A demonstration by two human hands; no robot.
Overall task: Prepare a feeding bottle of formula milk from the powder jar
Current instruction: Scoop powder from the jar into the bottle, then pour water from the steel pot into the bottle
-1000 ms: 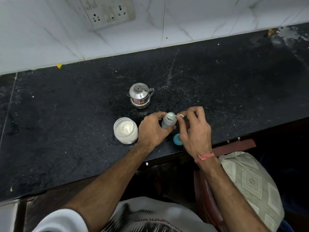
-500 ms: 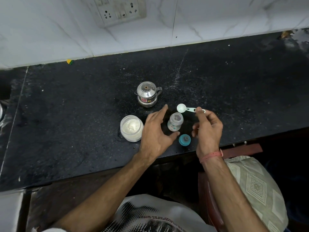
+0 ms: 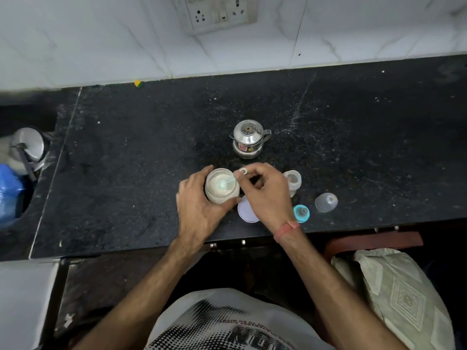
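The left hand (image 3: 199, 205) curls around the left side of the jar (image 3: 222, 186), thumb at its near wall. The right hand (image 3: 265, 190), just right of the jar, pinches a scoop (image 3: 228, 182) handle over its mouth.

Black speckled counter (image 3: 353, 137) runs under white marble-look wall tiles (image 3: 88, 41), a socket panel (image 3: 217, 13) mounted up top, patterned cushion (image 3: 404, 294) lower right.

Head camera: 1 wide-angle view, looking steeply down from above the person's chest.

It faces forward toward the tiled wall (image 3: 88, 39) at the top of the frame, with the black counter (image 3: 126, 160) across the middle and the person's shirt (image 3: 222, 322) at the bottom edge. The hands sit close, near centre frame. Straight edges bow outward toward the corners.
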